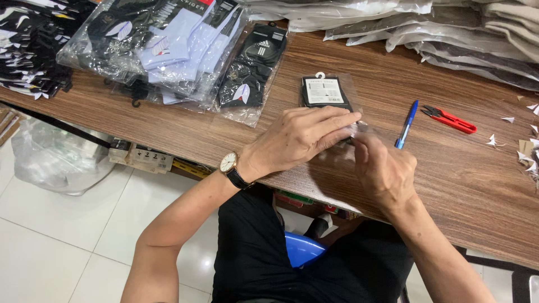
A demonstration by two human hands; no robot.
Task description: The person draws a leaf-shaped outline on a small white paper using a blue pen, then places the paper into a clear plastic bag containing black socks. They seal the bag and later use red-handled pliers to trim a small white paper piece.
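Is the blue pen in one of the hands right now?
No, the blue pen lies on the wooden table, beside the right hand.

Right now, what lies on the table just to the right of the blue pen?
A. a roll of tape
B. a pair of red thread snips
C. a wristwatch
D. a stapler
B: a pair of red thread snips lies on the wooden table just right of the blue pen, apart from it.

I'm looking at a packing spot in a small clothing stockroom or shop: a wood-grain table (449, 179) with bagged socks (168, 50) piled far left, folded garments in plastic sleeves (449, 39) stacked far right, red thread snips (452, 119) and paper scraps (528, 151) at right.
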